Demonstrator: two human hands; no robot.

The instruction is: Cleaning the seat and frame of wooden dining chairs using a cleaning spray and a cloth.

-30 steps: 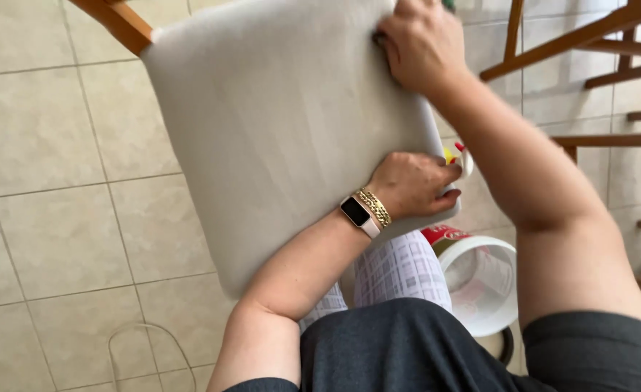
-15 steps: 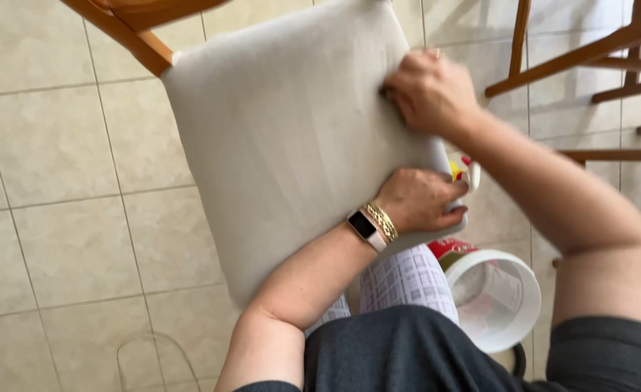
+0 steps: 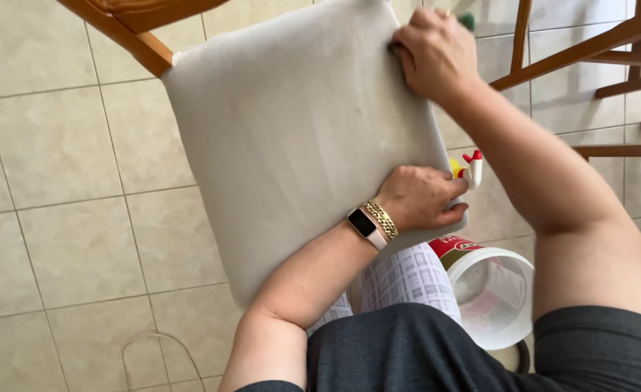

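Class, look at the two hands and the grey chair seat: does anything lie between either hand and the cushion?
Nothing visible does. The left hand grips the near right corner of the grey seat cushion, and the right hand presses directly on its far right edge.

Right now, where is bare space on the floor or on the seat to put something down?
The tiled floor left of the seat cushion lies bare, and the cushion's middle is free too. It is crowded on the right: the left hand and right hand work that edge, with a spray bottle, white bucket and wooden chair frames beyond.
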